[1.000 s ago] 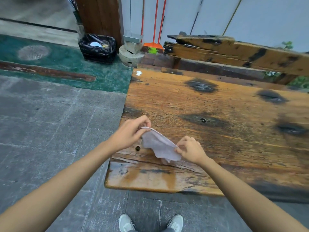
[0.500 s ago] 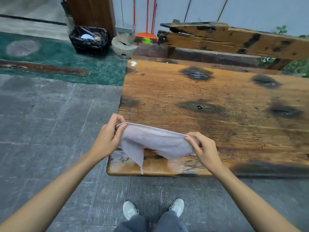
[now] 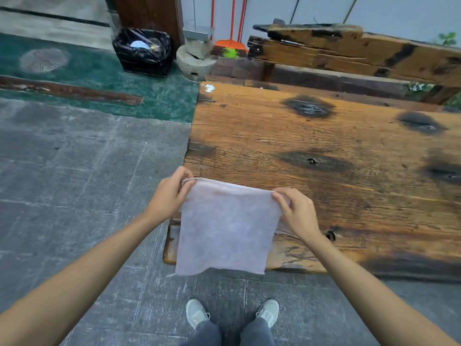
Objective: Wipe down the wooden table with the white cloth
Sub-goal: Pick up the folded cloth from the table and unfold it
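Observation:
The white cloth (image 3: 224,228) hangs spread out flat in the air over the near left corner of the wooden table (image 3: 311,136). My left hand (image 3: 169,193) pinches its upper left corner. My right hand (image 3: 296,211) pinches its upper right corner. The cloth's lower edge dangles past the table's front edge, above the floor. The table is a worn orange-brown plank top with dark burnt patches and small holes. The cloth hides the table's near left corner.
A black-lined bin (image 3: 143,51) stands at the back left on a green mat (image 3: 99,78). A stone block (image 3: 197,58), orange broom handles (image 3: 232,26) and stacked old wooden beams (image 3: 349,53) sit behind the table. My shoes (image 3: 197,313) stand on grey stone floor.
The cloth was bunched between my hands; both hands have drawn apart and lifted it, so it now hangs open as a flat square. The view has shifted closer to the table corner.

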`<action>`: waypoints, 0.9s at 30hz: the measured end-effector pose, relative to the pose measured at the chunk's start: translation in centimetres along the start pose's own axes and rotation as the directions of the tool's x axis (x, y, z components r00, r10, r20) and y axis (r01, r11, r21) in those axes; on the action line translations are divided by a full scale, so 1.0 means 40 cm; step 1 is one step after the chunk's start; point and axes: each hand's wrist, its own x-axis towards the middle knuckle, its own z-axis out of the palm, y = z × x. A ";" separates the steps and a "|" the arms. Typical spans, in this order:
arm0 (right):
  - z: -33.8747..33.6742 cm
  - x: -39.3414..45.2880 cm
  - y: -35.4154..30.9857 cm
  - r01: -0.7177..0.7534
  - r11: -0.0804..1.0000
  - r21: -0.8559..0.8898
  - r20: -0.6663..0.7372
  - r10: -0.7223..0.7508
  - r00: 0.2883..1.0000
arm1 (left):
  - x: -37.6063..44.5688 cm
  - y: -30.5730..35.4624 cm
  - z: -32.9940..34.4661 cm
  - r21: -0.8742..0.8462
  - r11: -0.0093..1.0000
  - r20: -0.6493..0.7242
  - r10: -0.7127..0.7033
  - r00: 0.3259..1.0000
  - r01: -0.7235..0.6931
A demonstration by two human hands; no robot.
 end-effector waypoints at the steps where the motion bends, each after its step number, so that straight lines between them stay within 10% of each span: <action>1: 0.020 0.036 0.013 -0.035 0.998 -0.052 0.057 0.038 0.998 | 0.028 -0.022 0.014 0.044 0.999 0.029 -0.009 1.000 0.008; 16: 0.347 0.193 0.112 -0.388 0.922 0.010 0.264 0.372 0.890 | 0.199 -0.230 0.211 0.304 0.891 -0.037 -0.344 0.938 0.339; 27: 0.522 -0.119 0.075 -0.243 0.925 -0.292 0.193 0.306 0.932 | -0.103 -0.231 0.447 0.400 0.916 0.269 -0.140 0.953 0.021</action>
